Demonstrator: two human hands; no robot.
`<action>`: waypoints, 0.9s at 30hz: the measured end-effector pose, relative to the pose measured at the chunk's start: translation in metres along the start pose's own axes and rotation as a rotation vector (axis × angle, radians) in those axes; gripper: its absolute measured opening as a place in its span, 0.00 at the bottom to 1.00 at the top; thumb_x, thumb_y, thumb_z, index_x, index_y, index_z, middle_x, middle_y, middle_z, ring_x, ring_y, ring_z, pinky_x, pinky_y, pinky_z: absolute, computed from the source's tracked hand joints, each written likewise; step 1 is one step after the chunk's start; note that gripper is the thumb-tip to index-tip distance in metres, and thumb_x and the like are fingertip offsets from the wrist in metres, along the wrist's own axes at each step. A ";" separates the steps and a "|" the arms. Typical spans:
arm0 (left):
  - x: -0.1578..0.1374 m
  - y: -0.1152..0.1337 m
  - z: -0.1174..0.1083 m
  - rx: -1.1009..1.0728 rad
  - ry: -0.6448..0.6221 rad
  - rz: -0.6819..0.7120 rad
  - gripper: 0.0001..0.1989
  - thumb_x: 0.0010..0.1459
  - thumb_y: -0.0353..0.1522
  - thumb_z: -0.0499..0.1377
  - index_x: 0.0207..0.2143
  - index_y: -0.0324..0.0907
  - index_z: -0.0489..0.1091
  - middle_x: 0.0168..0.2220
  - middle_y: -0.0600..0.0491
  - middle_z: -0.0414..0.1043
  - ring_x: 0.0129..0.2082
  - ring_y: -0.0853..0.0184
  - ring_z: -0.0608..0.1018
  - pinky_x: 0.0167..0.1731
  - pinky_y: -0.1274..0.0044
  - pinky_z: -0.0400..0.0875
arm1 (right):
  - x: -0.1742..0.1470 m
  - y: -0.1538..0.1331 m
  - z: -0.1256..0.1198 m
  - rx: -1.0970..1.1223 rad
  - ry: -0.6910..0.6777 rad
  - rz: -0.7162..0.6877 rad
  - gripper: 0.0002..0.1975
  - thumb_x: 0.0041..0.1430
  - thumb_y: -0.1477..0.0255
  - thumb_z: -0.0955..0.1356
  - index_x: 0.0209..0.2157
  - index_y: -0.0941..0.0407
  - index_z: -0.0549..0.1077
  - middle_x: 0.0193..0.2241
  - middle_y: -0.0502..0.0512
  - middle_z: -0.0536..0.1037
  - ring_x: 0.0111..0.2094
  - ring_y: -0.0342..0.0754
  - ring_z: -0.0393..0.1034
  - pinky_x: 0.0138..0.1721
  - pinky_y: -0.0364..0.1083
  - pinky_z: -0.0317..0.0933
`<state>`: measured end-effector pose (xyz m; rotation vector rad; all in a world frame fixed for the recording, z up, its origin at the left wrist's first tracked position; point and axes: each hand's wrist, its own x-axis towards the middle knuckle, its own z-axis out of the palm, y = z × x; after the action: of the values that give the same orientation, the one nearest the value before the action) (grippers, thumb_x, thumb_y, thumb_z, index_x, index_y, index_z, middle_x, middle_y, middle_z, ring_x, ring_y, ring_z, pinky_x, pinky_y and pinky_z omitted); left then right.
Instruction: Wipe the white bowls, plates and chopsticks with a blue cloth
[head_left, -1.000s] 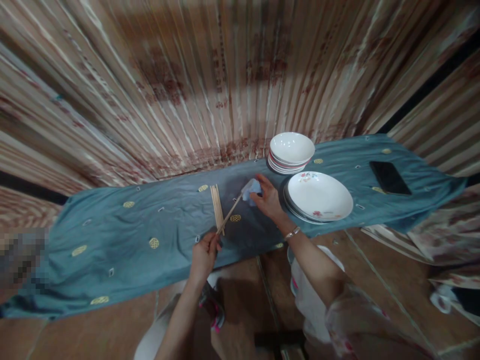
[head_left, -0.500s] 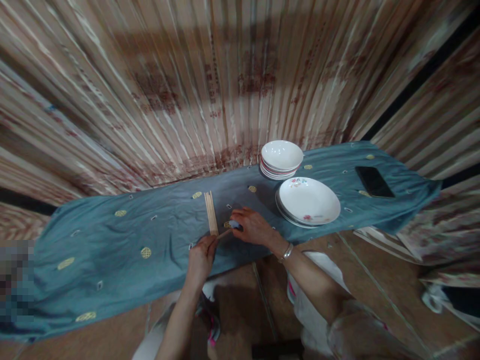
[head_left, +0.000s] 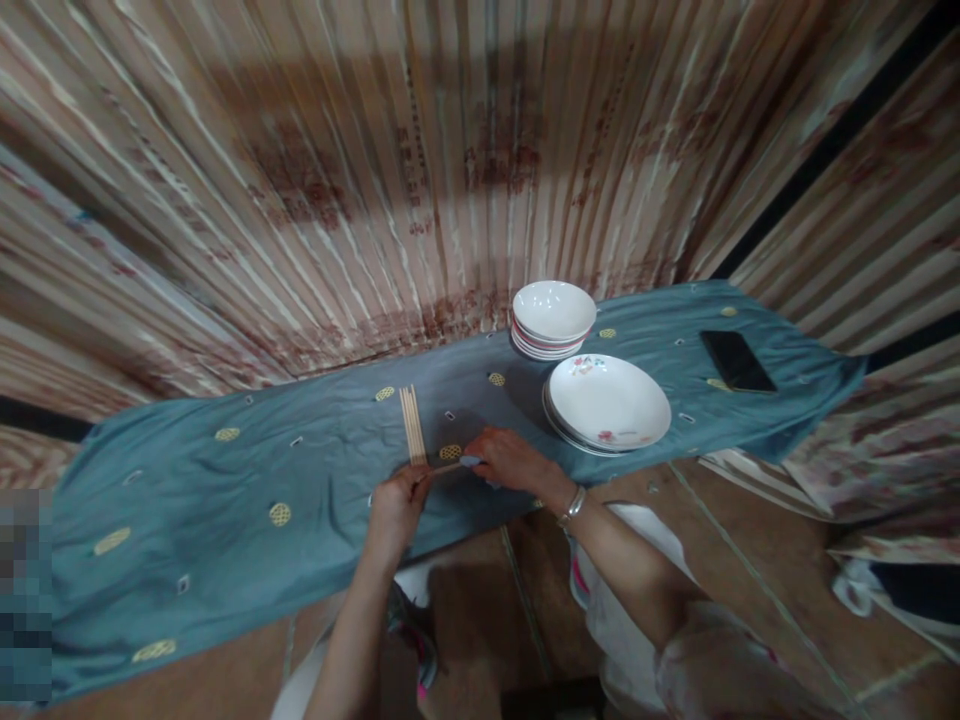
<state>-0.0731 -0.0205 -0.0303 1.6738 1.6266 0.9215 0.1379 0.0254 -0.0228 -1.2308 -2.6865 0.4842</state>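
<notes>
A thin wooden chopstick (head_left: pixel 447 468) runs sideways between my two hands, low over the table's front part. Its left end is pinched in the closed fingers of my left hand (head_left: pixel 395 508). My right hand (head_left: pixel 512 460) is closed around a small pale grey-blue cloth (head_left: pixel 471 462), mostly covered by the fingers, at the stick's other end. Just beyond my left hand, several more chopsticks (head_left: pixel 412 425) lie side by side on the cloth-covered table, pointing away from me.
A teal cloth with yellow pineapples (head_left: pixel 232 490) covers the long, narrow table. To the right stand a stack of white bowls (head_left: pixel 553 308) and, nearer, a stack of flowered plates (head_left: pixel 609 402). A black phone (head_left: pixel 737 360) lies farther right. A curtain (head_left: pixel 337 200) hangs behind.
My right hand has turned and sunk slightly with the cloth around the chopstick's end. My left hand still grips the other end. The whole view has shifted a little.
</notes>
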 end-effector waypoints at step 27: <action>0.044 -0.002 0.120 -0.315 0.018 0.123 0.28 0.53 0.25 0.55 0.58 0.42 0.63 0.59 0.44 0.65 0.59 0.58 0.68 0.60 0.62 0.60 | 0.023 0.038 -0.017 0.185 0.087 0.619 0.12 0.60 0.67 0.64 0.35 0.57 0.78 0.34 0.57 0.81 0.37 0.48 0.75 0.34 0.41 0.58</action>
<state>0.0247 0.0279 -0.0964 1.5605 1.3190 1.1888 0.1543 0.0695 -0.0205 -1.9571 -2.0898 0.7073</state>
